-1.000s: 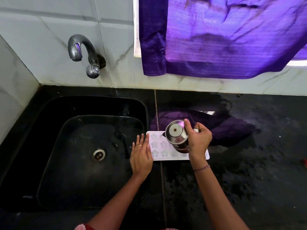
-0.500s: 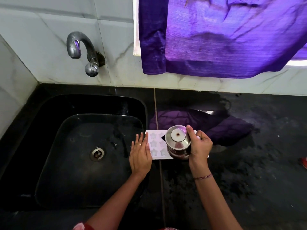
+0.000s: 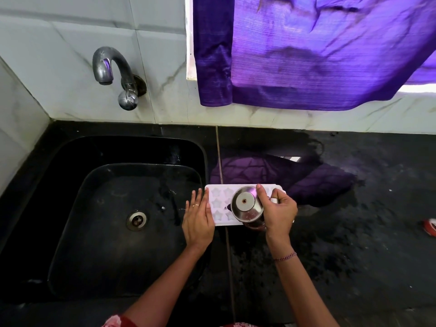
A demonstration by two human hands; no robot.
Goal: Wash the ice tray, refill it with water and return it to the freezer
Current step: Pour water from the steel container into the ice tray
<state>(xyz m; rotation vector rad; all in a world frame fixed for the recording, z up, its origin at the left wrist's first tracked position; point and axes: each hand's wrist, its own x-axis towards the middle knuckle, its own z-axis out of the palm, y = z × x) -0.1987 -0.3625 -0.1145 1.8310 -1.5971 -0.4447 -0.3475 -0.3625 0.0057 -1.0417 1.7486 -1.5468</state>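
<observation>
- Gripping steel jug (image 3: 246,205) in right hand (image 3: 279,214), fingers curled round its handle side, thumb up against the lid rim.
- Holding jug right above the middle of the white ice tray (image 3: 220,204), lid facing the camera; cannot tell whether jug touches tray, or whether any water is running.
- Laying left hand (image 3: 198,224) palm down, fingers straight and close together, thumb side against the tray's left short edge, gripping nothing.
- Wearing a ring on a left finger and a beaded bracelet (image 3: 285,256) on the right wrist.
- Keeping tray flat on the black table (image 3: 354,256), just right of the sink (image 3: 77,197), across the seam in the slab.
- Showing star-shaped cells on the tray's left part; right part hidden under jug and right hand.
- Backing onto a crumpled purple cloth (image 3: 318,182) at the tray's far edge.
- Showing wet-looking blotches on table right of and in front of tray.
- Showing drain (image 3: 136,220) in sink floor, metal tap (image 3: 113,74) on tiled wall above.
- Hanging above table: purple curtain (image 3: 318,55).
- Cutting off a red object (image 3: 429,227) at right frame edge; cannot tell what.
</observation>
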